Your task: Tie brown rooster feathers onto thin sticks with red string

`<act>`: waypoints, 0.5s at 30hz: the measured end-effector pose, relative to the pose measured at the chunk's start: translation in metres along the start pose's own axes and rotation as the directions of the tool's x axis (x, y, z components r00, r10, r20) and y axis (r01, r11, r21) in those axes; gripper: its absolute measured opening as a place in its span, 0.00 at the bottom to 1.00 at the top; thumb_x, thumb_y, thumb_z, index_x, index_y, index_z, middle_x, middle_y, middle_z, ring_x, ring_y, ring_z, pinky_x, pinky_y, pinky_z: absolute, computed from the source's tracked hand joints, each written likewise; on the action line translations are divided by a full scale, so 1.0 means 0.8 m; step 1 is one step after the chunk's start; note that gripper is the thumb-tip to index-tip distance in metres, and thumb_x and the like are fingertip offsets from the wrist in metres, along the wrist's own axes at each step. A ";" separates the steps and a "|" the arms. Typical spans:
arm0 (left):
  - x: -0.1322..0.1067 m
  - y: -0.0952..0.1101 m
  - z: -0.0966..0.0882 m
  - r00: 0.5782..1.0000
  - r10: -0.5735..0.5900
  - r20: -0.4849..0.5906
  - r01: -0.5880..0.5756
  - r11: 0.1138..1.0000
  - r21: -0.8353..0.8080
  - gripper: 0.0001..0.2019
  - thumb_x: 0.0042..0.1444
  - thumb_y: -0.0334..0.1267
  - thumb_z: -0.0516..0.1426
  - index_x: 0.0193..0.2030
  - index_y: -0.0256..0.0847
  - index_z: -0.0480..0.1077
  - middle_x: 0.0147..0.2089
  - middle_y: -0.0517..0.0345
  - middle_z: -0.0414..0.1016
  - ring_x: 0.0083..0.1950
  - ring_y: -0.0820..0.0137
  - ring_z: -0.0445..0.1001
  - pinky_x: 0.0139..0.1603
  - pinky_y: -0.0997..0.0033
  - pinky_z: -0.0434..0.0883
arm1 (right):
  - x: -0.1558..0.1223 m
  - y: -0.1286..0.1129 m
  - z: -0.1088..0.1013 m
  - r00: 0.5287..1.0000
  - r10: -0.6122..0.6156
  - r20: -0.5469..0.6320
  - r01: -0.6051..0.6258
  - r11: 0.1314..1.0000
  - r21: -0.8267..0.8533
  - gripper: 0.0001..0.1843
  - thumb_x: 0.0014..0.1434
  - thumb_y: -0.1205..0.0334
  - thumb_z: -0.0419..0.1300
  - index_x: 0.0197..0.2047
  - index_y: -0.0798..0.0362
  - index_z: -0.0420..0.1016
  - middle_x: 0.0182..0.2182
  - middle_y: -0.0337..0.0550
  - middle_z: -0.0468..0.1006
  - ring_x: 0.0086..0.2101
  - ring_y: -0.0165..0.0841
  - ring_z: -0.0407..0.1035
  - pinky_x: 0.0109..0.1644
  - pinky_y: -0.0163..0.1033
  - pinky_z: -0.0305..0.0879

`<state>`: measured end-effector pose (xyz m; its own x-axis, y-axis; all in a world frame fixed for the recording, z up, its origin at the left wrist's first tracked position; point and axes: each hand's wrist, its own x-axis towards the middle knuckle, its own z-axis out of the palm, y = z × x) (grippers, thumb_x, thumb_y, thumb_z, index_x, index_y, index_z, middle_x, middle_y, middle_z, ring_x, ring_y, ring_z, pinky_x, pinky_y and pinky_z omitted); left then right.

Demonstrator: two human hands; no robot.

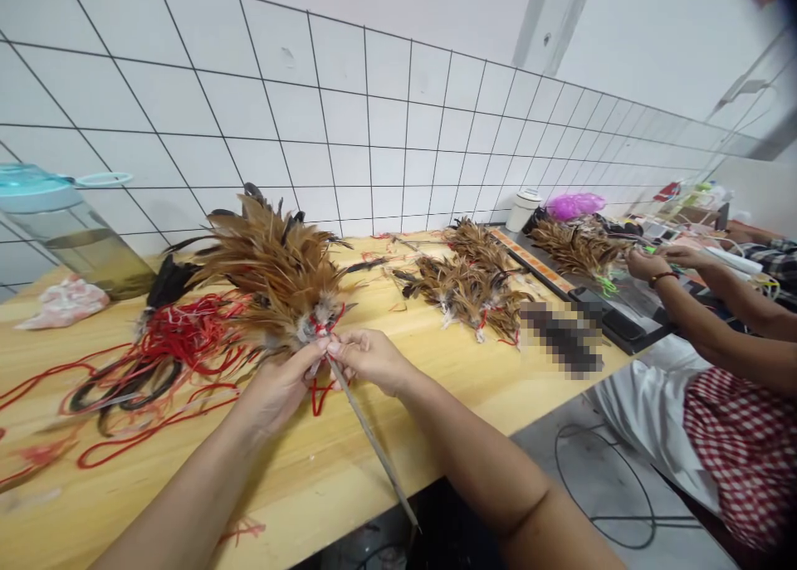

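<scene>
My left hand point(280, 385) and my right hand point(374, 360) meet at the base of a large bunch of golden-brown rooster feathers point(274, 263). Their fingertips pinch the bunch's base, where red thread point(327, 325) is wound. A thin wooden stick point(374, 441) runs from between my hands down toward the table's front edge. The fingers hide the stick's top end. Left of my hands lies a tangle of red cord point(187, 338) with dark-handled scissors point(124, 383) among it.
Tied feather bunches point(464, 286) lie on the wooden table point(349, 445) to the right. A co-worker's hands point(663, 260) work at the far right beside a dark tray point(613, 317). A blurred patch point(564, 338) covers something. A glass bottle point(75, 230) stands left, against the tiled wall point(349, 122).
</scene>
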<state>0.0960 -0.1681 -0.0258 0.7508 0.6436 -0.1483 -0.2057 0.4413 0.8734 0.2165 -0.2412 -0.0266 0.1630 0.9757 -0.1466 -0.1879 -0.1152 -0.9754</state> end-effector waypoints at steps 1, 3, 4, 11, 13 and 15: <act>0.000 0.000 0.001 1.000 0.007 0.007 -0.008 1.000 0.016 0.14 0.42 0.39 0.68 0.33 0.32 0.76 0.29 0.53 0.76 0.29 0.68 0.73 0.24 0.73 0.72 | 0.000 0.000 0.002 1.000 0.001 -0.022 -0.001 1.000 -0.013 0.17 0.55 0.50 0.63 0.30 0.56 0.67 0.17 0.33 0.72 0.17 0.25 0.68 0.23 0.29 0.58; -0.001 -0.001 0.000 1.000 0.021 0.006 -0.021 0.999 0.040 0.14 0.42 0.40 0.68 0.33 0.32 0.76 0.30 0.54 0.76 0.30 0.69 0.72 0.24 0.73 0.73 | -0.002 0.001 0.006 0.998 -0.015 -0.063 0.013 0.999 -0.041 0.14 0.58 0.53 0.61 0.31 0.55 0.66 0.16 0.31 0.70 0.16 0.25 0.66 0.23 0.30 0.59; -0.001 -0.001 0.000 1.000 0.016 0.005 -0.017 0.999 0.041 0.14 0.42 0.41 0.68 0.33 0.33 0.76 0.30 0.54 0.76 0.30 0.69 0.72 0.24 0.73 0.72 | -0.003 0.001 0.008 0.996 -0.035 -0.078 0.030 0.998 -0.057 0.13 0.59 0.55 0.60 0.31 0.55 0.66 0.16 0.31 0.70 0.16 0.25 0.66 0.22 0.30 0.59; 0.002 0.000 -0.008 0.999 -0.019 0.028 0.019 1.000 -0.005 0.13 0.41 0.40 0.69 0.32 0.35 0.77 0.31 0.56 0.75 0.32 0.71 0.71 0.29 0.74 0.74 | -0.007 0.001 0.007 0.996 -0.078 -0.049 0.076 0.996 -0.037 0.19 0.55 0.49 0.63 0.24 0.54 0.64 0.14 0.31 0.68 0.15 0.23 0.62 0.21 0.29 0.56; 0.003 0.001 -0.009 0.998 -0.036 0.056 0.035 0.999 0.005 0.13 0.41 0.41 0.69 0.32 0.36 0.77 0.31 0.56 0.75 0.32 0.71 0.71 0.28 0.74 0.74 | -0.007 -0.001 0.003 0.998 -0.056 0.011 0.056 0.998 -0.005 0.22 0.53 0.45 0.63 0.23 0.55 0.66 0.14 0.32 0.68 0.15 0.23 0.62 0.20 0.29 0.54; 0.003 0.001 -0.009 0.994 -0.050 0.095 0.049 0.999 0.021 0.13 0.41 0.42 0.68 0.32 0.36 0.77 0.30 0.55 0.75 0.32 0.69 0.72 0.25 0.74 0.73 | -0.007 -0.003 0.000 0.996 -0.032 0.082 0.031 0.999 0.020 0.24 0.53 0.42 0.62 0.24 0.56 0.68 0.13 0.32 0.68 0.15 0.22 0.62 0.20 0.28 0.51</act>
<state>0.0930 -0.1616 -0.0286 0.8162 0.5585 -0.1477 -0.1555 0.4586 0.8749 0.2162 -0.2465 -0.0237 0.0891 0.9909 -0.1012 -0.2018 -0.0815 -0.9760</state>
